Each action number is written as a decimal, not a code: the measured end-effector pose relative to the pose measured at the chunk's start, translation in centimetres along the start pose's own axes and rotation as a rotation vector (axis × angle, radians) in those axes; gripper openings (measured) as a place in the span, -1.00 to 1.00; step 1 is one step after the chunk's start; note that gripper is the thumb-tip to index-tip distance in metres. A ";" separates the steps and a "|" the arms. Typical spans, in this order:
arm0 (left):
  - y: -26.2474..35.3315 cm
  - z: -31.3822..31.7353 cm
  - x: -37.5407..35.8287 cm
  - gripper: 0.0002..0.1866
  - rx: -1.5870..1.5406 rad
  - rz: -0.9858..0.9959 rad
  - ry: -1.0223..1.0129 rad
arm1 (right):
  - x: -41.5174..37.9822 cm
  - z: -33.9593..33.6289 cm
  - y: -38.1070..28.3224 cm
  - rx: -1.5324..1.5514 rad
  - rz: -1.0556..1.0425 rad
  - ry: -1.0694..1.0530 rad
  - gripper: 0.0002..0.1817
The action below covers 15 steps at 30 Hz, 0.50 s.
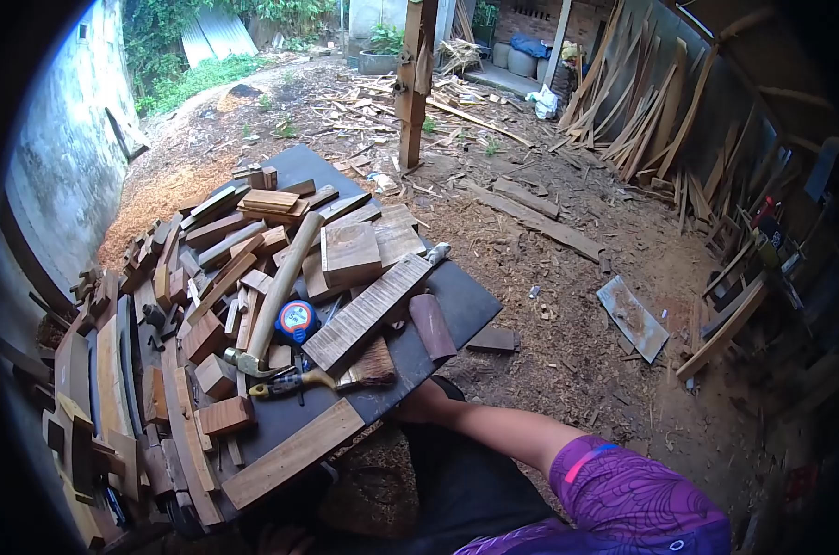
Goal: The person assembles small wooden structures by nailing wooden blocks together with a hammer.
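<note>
My right hand [422, 403] is at the near right edge of the dark tabletop [466, 310], its fingers hidden below the edge. A dim shape at the bottom, left of my dark-clothed leg, may be my left hand; it is too dark to make out its fingers. Near my right hand lie a brush [371, 367], a ridged wooden block [368, 314] and a brown curved piece [431, 327]. Further left are a blue and red tape measure [296, 321], a hammer [285, 277] with a wooden handle, and a flat board [294, 453] along the near edge.
Many wood blocks and strips crowd the table's left side. A wooden post [412, 92] stands beyond it. Planks [540, 222] and a metal sheet [633, 317] lie on the chip-covered ground. Wood strips [664, 111] lean against the right wall; a pale wall [68, 139] rises at left.
</note>
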<state>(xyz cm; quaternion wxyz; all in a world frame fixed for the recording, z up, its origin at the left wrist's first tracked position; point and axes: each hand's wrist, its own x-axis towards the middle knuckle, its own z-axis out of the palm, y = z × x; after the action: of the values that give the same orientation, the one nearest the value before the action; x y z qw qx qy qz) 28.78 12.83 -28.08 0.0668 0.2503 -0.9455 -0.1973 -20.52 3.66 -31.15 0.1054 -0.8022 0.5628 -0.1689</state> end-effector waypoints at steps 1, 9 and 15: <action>0.0 -0.1 0.0 -0.19 -0.003 -0.003 -0.010 | 0.1 -0.1 -0.2 0.051 0.006 0.019 -0.45; -1.1 0.9 -0.6 -0.17 0.021 -0.012 0.009 | 0.0 2.5 1.5 0.084 -0.043 0.281 -0.52; -0.7 0.5 -0.5 -0.20 0.090 -0.035 -0.087 | -0.9 3.9 2.7 -0.200 0.007 -0.006 -0.39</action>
<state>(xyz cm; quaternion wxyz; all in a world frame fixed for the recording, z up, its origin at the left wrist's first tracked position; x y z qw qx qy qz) 29.42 12.65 -28.86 0.0109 0.2608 -0.9509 -0.1665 -21.62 3.46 -35.82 0.0272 -0.8073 0.5794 -0.1088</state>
